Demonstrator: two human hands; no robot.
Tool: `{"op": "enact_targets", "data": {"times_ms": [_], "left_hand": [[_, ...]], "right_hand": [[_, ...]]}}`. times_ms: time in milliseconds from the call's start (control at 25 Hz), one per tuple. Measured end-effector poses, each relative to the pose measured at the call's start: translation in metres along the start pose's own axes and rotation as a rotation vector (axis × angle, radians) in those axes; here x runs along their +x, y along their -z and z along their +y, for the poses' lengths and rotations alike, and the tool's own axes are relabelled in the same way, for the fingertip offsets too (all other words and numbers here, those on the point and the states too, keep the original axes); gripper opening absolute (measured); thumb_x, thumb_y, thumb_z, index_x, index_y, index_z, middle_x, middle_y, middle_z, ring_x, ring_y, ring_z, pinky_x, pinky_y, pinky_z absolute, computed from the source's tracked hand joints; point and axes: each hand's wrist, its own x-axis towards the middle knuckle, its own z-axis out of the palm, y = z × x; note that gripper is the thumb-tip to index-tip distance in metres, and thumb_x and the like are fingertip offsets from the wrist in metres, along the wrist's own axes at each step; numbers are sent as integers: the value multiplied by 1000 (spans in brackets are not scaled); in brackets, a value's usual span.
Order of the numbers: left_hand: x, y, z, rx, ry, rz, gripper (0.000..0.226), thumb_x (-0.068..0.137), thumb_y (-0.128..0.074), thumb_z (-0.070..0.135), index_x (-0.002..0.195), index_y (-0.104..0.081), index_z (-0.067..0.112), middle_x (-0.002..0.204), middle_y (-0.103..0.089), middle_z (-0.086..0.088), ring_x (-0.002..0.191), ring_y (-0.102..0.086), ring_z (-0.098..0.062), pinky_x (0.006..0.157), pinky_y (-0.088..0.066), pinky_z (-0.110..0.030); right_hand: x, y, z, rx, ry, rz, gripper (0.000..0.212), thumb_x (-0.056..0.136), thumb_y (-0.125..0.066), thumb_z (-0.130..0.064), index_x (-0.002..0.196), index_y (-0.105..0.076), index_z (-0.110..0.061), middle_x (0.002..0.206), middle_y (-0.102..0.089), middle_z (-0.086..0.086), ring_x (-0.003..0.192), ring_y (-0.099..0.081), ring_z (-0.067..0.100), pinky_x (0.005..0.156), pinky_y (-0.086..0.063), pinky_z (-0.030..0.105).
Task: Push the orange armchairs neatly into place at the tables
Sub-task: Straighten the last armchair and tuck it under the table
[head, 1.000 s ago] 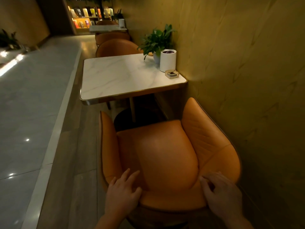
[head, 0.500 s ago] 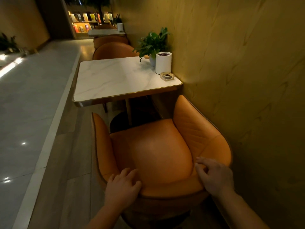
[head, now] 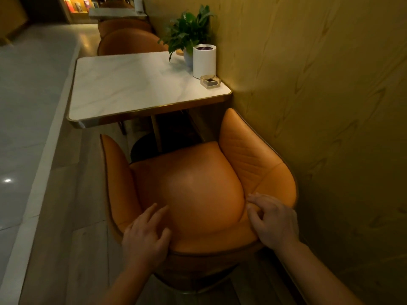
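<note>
1. The orange armchair stands facing the marble worktop, its right side close along the yellow wall. Its seat front is near the worktop's near edge but not under it, with dark floor and the worktop's pedestal showing between.
2. The left hand lies on the chair's back rim, left of the seat cushion, fingers spread and loosely draped over it, not clenched.
3. The right hand rests on the back rim nearest the wall, fingers curled onto the upholstery in a light hold.
4. Judged from this, the chair is lined up fairly square to the worktop, but the final push in is not yet done.
5. Beyond the worktop, more armchairs show at its far side and at the next table; whether they are tucked in cannot be told.
</note>
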Motion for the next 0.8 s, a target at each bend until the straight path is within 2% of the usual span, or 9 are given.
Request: {"op": "enact_targets", "data": {"times_ms": [280, 360, 440, 520, 640, 800], "left_hand": [[27, 16, -23, 39, 0, -42, 74, 74, -21, 64, 141, -46, 43, 151, -43, 7, 131, -47, -21, 103, -36, -43], [24, 24, -17, 50, -48, -68, 74, 75, -20, 65, 135, -54, 39, 140, -53, 7, 125, -51, -18, 103, -36, -41], [14, 27, -7, 61, -142, -91, 66, 80, -21, 68, 121, -62, 37, 119, -62, 12, 112, -56, -12, 101, -37, -38], [1, 18, -1, 112, -256, -50, 53, 88, -26, 65, 103, -67, 36, 99, -63, 17, 96, -58, -7, 92, -37, -34], [0, 6, -6, 124, -295, 73, 40, 88, -38, 54, 80, -68, 30, 77, -62, 14, 73, -58, -7, 72, -34, -28], [13, 3, -20, 61, -369, 162, 31, 82, -46, 47, 72, -67, 27, 70, -62, 11, 63, -55, -10, 59, -40, -28]], "right_hand": [[13, -12, -28, 28, 52, 39, 50, 91, -34, -55, 110, -72, -28, 104, -72, -5, 91, -66, 15, 63, -49, 28], [11, -11, -28, 37, 55, 60, 51, 91, -34, -55, 106, -74, -27, 101, -73, -6, 88, -67, 15, 63, -47, 28], [8, -14, -25, 67, 88, 104, 49, 93, -35, -53, 97, -76, -25, 91, -73, -5, 79, -67, 16, 60, -49, 30], [3, -20, -19, 76, 140, 149, 47, 94, -39, -50, 80, -75, -23, 75, -70, -3, 67, -65, 19, 53, -48, 32], [4, -24, -20, 27, 143, 186, 48, 92, -42, -47, 59, -65, -21, 57, -58, -3, 52, -55, 20, 47, -39, 29], [8, -25, -35, 21, 118, 220, 49, 91, -42, -43, 51, -57, -19, 49, -50, -3, 45, -45, 17, 47, -26, 21]]}}
